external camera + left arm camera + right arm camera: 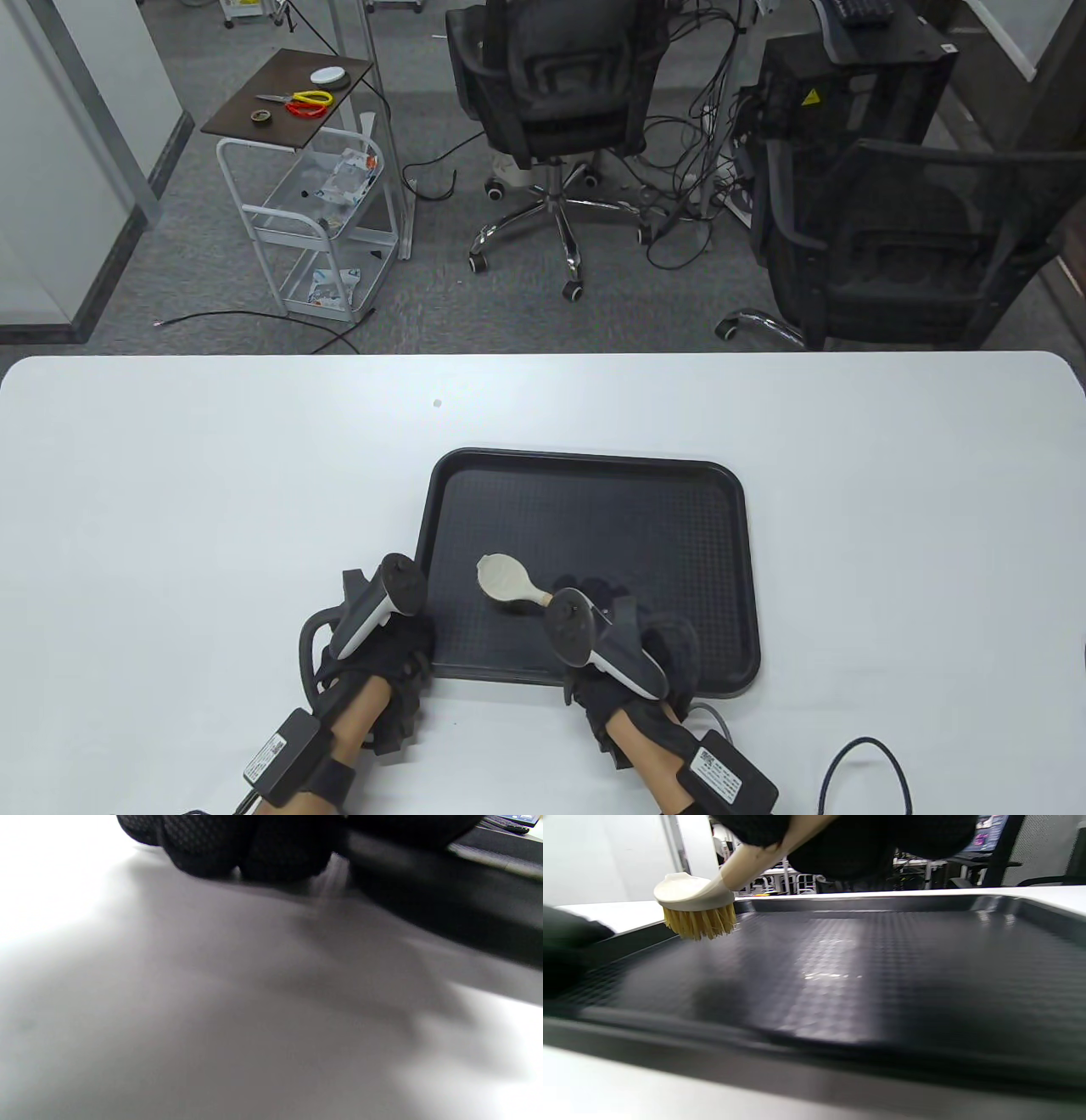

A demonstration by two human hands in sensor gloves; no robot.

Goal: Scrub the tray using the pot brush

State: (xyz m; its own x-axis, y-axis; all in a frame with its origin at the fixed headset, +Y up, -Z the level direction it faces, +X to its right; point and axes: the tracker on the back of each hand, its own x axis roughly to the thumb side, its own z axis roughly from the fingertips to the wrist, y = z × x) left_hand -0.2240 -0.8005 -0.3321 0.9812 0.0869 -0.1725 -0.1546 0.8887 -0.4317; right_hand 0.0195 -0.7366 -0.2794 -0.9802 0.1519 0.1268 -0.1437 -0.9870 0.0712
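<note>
In the table view, one black tray point(585, 509) is seen lying flat on the white counter point(170, 475), near its front edge. One pot brush point(507, 581) is held over the tray's near left part, its pale round head pointing left; its handle disappears under the right hand point(632, 645), most of which is covered by the tracker strapped to its back. The left hand point(386, 632) is placed at the tray's near left corner, but whether its fingers are curled over the rim or simply laid against it cannot be told from above. Beyond the counter, two office chairs and one white cart are visible.

In the left wrist view, little is given: blurred gloved fingers point(237, 844) are seen against the counter beside the tray's dark edge point(445, 899). Whether the rim is gripped cannot be made out.

In the right wrist view, what the overhead camera hides is shown: yellow bristles point(699, 923) under the brush head, set at the left side of the tray's dimpled floor point(840, 976). Whether the tips touch the floor cannot be judged. The cream handle is seen clamped in the right hand's fingers point(840, 840), which are cut off by the top edge.
</note>
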